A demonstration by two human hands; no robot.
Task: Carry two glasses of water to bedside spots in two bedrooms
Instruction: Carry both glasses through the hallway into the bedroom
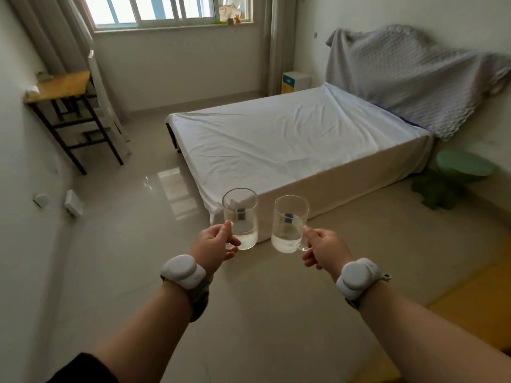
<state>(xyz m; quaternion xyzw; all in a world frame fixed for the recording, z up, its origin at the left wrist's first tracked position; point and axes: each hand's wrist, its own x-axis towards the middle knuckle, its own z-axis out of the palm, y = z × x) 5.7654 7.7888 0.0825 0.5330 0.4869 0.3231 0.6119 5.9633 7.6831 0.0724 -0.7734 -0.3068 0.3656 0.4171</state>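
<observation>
I hold two clear glass mugs, each with a little water at the bottom. My left hand (214, 244) grips the handle of the left glass (241, 217). My right hand (326, 251) grips the handle of the right glass (289, 223). Both glasses are upright, side by side and apart, in front of the near corner of a low bed (290, 139) covered with a white sheet. A white band sits on each wrist.
A grey blanket (414, 78) drapes the bed's head end by the right wall. A green round stool (464, 163) stands right of the bed, a small white and yellow cabinet (294, 82) behind it. A wooden table (63, 87) stands at the left wall. Glossy tiled floor (124, 244) stretches ahead.
</observation>
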